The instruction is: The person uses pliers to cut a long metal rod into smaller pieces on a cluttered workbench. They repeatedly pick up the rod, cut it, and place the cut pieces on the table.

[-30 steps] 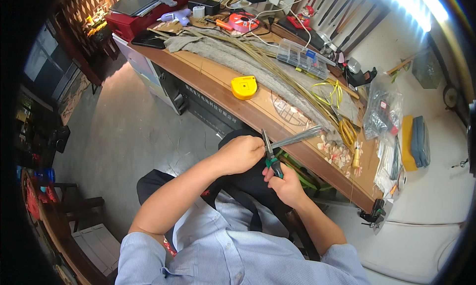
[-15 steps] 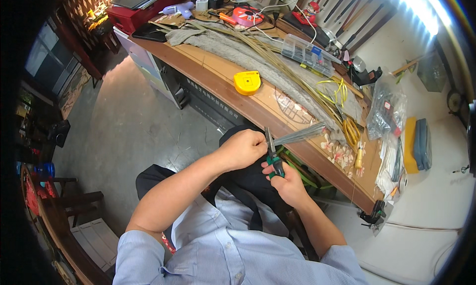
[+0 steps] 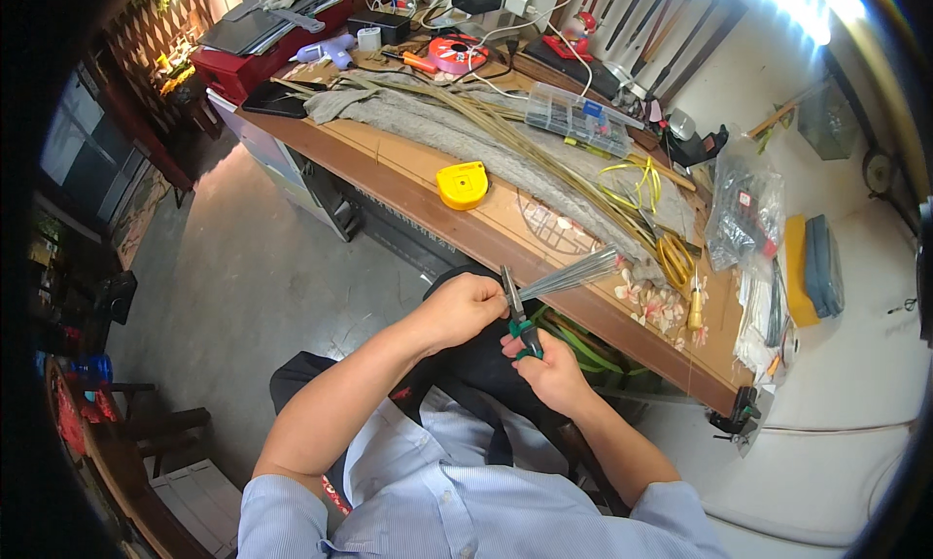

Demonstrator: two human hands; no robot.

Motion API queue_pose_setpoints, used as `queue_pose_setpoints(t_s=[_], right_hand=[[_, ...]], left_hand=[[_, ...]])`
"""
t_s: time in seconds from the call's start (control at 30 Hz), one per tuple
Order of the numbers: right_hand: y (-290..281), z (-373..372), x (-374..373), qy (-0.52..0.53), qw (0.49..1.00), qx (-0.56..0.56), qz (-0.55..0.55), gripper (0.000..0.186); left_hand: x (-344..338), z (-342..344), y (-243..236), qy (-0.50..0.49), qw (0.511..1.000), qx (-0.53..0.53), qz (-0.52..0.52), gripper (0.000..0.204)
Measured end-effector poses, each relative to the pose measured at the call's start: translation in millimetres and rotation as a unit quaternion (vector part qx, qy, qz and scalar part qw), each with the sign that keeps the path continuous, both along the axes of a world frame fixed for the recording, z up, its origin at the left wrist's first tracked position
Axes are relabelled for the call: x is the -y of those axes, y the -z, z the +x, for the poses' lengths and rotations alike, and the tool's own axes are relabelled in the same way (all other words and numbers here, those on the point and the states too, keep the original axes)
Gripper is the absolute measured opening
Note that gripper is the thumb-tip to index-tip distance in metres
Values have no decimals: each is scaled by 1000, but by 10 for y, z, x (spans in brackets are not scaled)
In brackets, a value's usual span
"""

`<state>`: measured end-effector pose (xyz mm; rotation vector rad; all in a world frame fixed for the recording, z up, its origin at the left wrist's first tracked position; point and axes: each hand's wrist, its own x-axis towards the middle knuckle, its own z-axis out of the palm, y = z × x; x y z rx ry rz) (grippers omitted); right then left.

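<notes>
My left hand is closed at the near end of a bundle of thin grey wires, whose loose ends fan out to the right over the table's front edge. In my right hand is a pair of pliers with green and black handles, held with the jaws pointing up. Those jaws are right beside my left fingertips and cross the bundle there. Whether they bite on a wire is too small to tell. Both hands are above my lap, just off the table edge.
On the wooden table are a yellow tape measure, a grey cloth with long thin strips over it, yellow-handled scissors, an awl and a clear compartment box. A black clamp grips the right corner.
The whole view has shifted a little, so the table and its things sit further left. My hands, the pliers and the wires keep nearly the same arrangement.
</notes>
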<state>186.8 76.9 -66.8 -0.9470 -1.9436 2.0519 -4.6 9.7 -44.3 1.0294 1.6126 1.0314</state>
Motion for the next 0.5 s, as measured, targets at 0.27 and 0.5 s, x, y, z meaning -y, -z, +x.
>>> queue_pose_setpoints(t_s=[0.27, 0.5], right_hand=[[19, -3, 14, 3, 995, 38, 95, 15], [46, -18, 56, 83, 990, 54, 96, 22]], left_hand=[[23, 4, -26, 5, 1000, 3, -1, 25], [9, 6, 29, 9, 999, -28, 12, 26]])
